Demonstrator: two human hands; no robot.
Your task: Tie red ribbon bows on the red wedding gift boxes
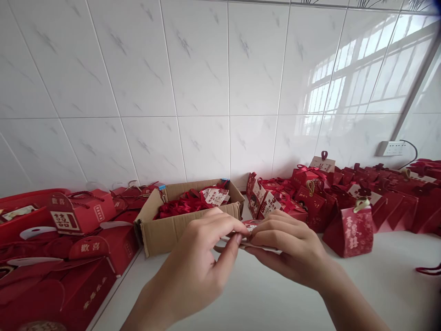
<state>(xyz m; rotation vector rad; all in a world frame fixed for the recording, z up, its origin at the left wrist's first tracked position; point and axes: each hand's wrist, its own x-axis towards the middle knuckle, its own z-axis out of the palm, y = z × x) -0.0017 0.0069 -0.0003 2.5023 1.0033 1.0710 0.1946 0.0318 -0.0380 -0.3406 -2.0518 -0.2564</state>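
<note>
My left hand (203, 257) pinches the left edge of a thin red-and-cream printed paper gift box (251, 225) between thumb and fingers. On the right side of the same paper piece, my right hand (289, 246) has its fingers closed, with the fingertips of both hands nearly meeting. The piece looks flat and is held above the white tabletop; most of it is hidden by my fingers. Just behind my left hand stands an open cardboard box (172, 234) holding red ribbons (182, 203) and a printed cream card (217, 196).
Stacked red gift boxes (84, 211) fill the left side, beside a red tray (34, 195). A red gift bag (353, 232) stands on the white table (389, 285) at right, before rows of similar ones. Behind are a tiled wall (203, 82) and a power strip (391, 148).
</note>
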